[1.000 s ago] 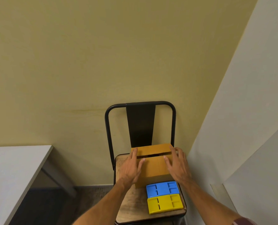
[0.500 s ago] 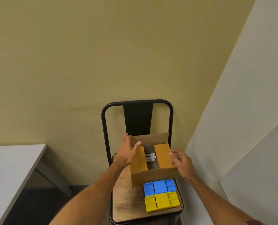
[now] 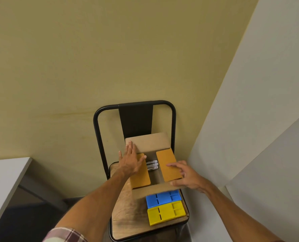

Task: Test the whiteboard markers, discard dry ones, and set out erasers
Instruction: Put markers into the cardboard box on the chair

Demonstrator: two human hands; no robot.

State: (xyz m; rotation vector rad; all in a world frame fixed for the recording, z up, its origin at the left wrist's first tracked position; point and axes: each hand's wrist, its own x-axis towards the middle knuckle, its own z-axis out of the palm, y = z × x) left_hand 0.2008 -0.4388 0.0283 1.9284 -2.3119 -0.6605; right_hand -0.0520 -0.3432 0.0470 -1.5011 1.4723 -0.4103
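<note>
Black metal chair with wooden seat (image 3: 126, 215), brown cardboard box (image 3: 148, 143) on it. Left hand (image 3: 130, 163) flat on orange left flap (image 3: 141, 177), right hand (image 3: 187, 175) loose on orange right flap (image 3: 168, 159), nothing gripped. White whiteboard markers (image 3: 152, 165) inside, lying 9-to-3, 3 o'clock off the nearer left hand

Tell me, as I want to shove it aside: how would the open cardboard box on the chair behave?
The cardboard box probably slides easily and feels light: only a few markers show inside. Its flaps look thin, so they would likely bend if pushed. Standing near the right edge of the chair seat, it might tip off.
</note>
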